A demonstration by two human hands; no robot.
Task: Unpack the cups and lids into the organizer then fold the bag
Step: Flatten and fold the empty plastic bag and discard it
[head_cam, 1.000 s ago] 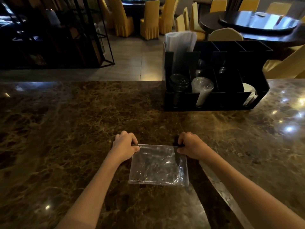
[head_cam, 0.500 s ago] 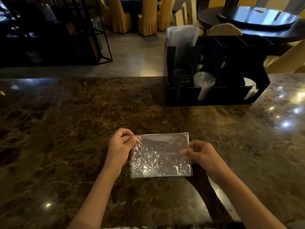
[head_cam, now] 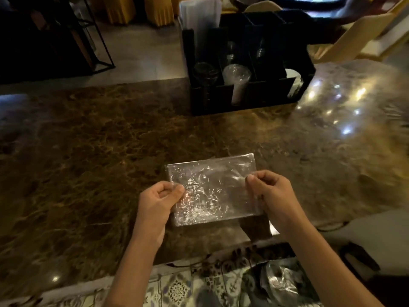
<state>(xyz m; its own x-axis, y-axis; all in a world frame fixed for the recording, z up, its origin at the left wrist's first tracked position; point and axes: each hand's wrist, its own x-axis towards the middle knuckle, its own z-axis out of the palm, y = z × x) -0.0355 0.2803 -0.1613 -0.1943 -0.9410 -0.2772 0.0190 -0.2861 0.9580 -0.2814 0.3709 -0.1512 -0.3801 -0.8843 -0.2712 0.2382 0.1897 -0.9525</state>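
Folded clear bag (head_cam: 212, 191) lies between the two hands on the brown marble table (head_cam: 88, 151), a flat rectangle, long axis left to right and slightly skewed, right end farther away. Left hand (head_cam: 158, 201) pinches its left edge between thumb and forefinger. Right hand (head_cam: 269, 191) pinches the right edge likewise. Black organizer (head_cam: 245, 98) stands well beyond the hands, slightly right, clear cups (head_cam: 236, 78) lying in its front slots, mouths facing the person.
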